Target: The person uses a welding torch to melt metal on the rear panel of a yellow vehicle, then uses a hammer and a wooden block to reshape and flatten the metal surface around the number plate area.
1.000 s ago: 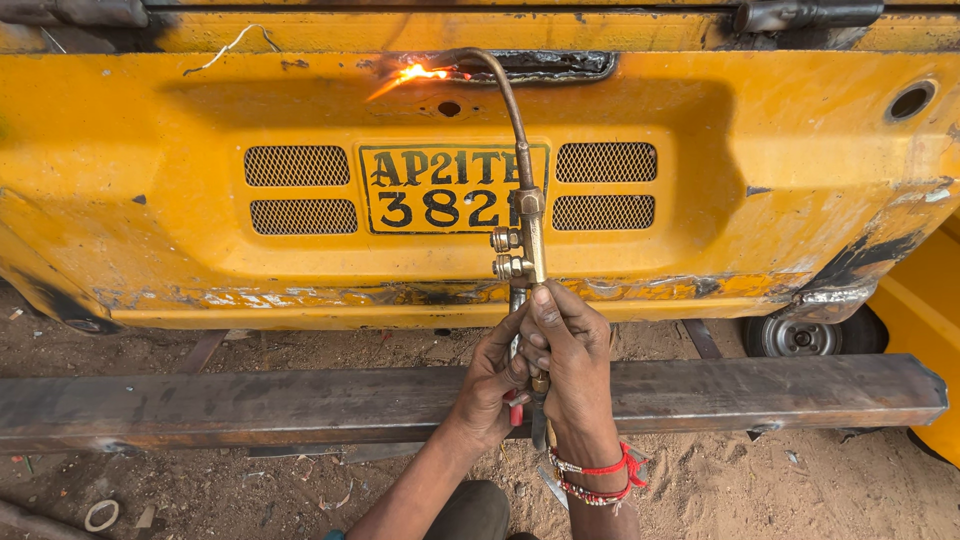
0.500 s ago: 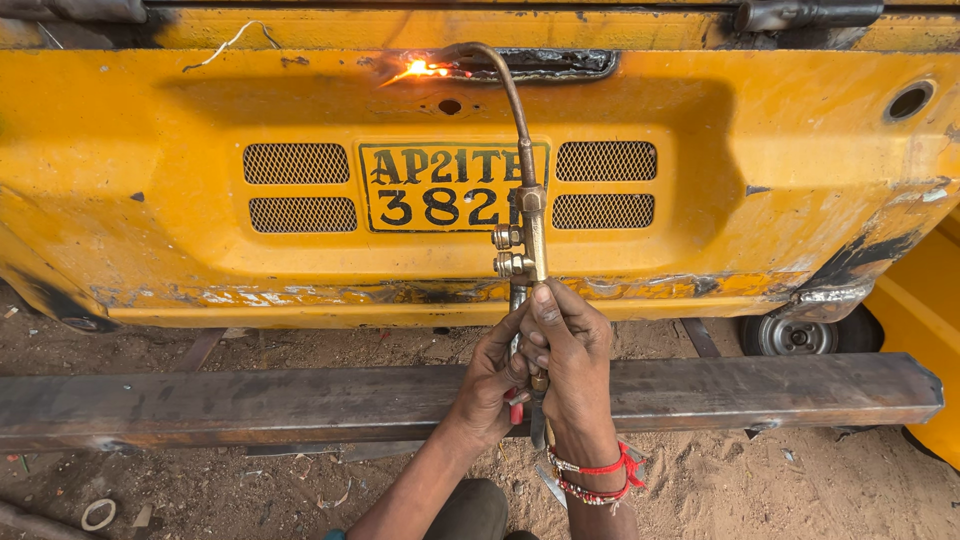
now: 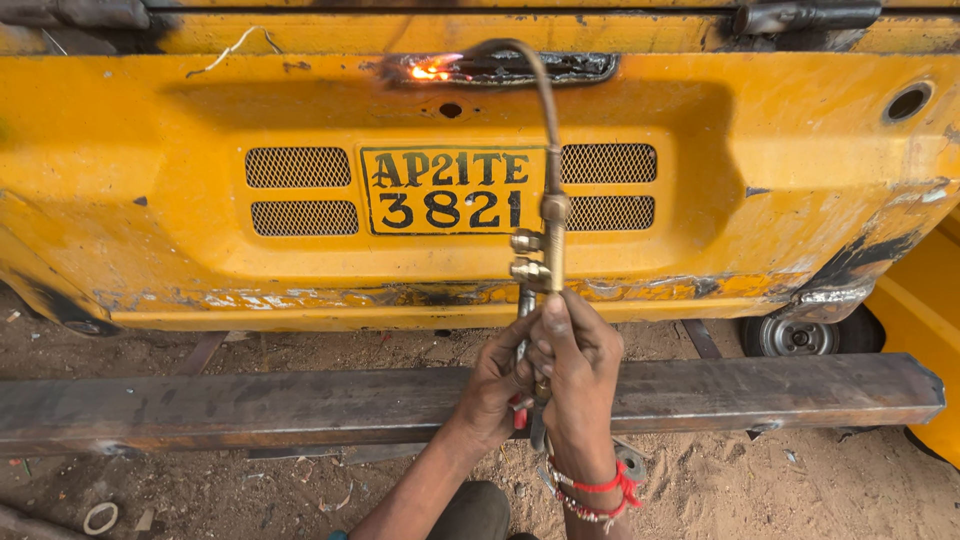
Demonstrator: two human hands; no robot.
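Both hands grip the handle of a brass cutting torch [image 3: 548, 215] in the middle of the view. My left hand [image 3: 495, 385] wraps the lower handle; my right hand [image 3: 577, 365], with red thread bands at the wrist, holds it beside and slightly above. The torch's curved neck rises to a tip at the top of a yellow vehicle's rear panel [image 3: 200, 260]. A small orange flame and glowing metal [image 3: 432, 70] show at the left end of a dark, burnt slot [image 3: 520, 68] in the panel.
A long rusty steel beam [image 3: 250, 405] lies across the sandy ground in front of the vehicle. A small wheel [image 3: 795, 335] sits at the right under the body. A plate and two mesh grilles [image 3: 300, 190] are on the panel. Scrap bits lie lower left.
The flame at the torch tip has shrunk from a bright streak to a small glow. Hands and torch have stayed almost still.
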